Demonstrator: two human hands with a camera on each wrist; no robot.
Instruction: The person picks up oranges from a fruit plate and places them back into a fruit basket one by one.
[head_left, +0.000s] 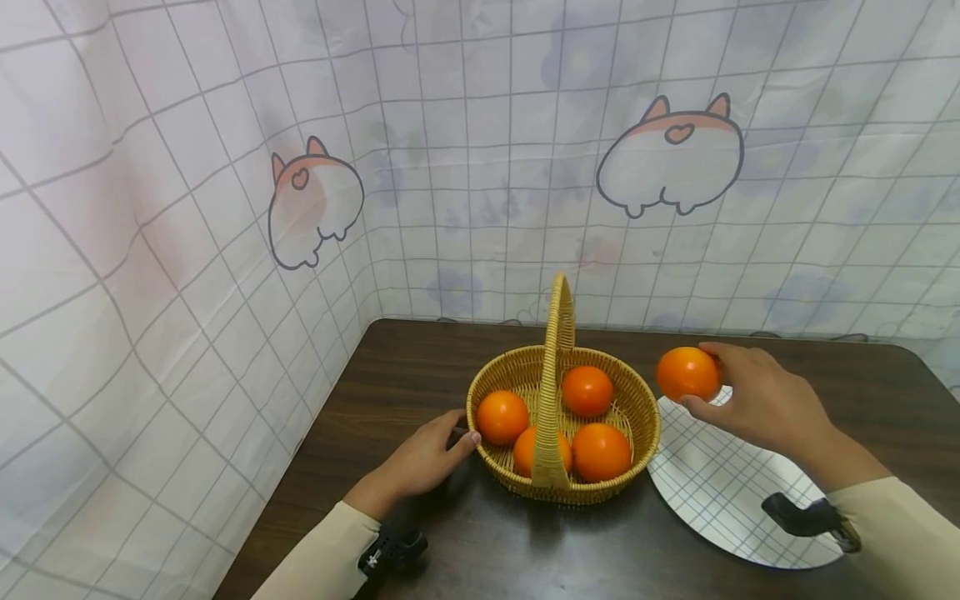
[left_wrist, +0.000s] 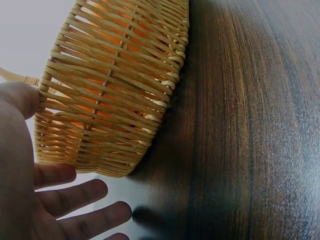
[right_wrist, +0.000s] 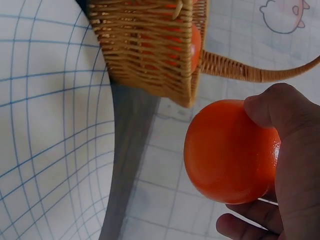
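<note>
My right hand grips an orange between thumb and fingers, in the air above a round plate with blue grid lines. In the right wrist view this orange is smooth and shiny, apart from the basket. A woven yellow basket with a tall arched handle stands left of the plate and holds several oranges. My left hand is at the basket's left side. In the left wrist view its thumb touches the rim, and the other fingers are nearly straight.
Everything stands on a dark wood-grain table. A white gridded curtain with cartoon animal prints hangs behind it and along the left. A dark strap device sits on the left wrist and another on the right.
</note>
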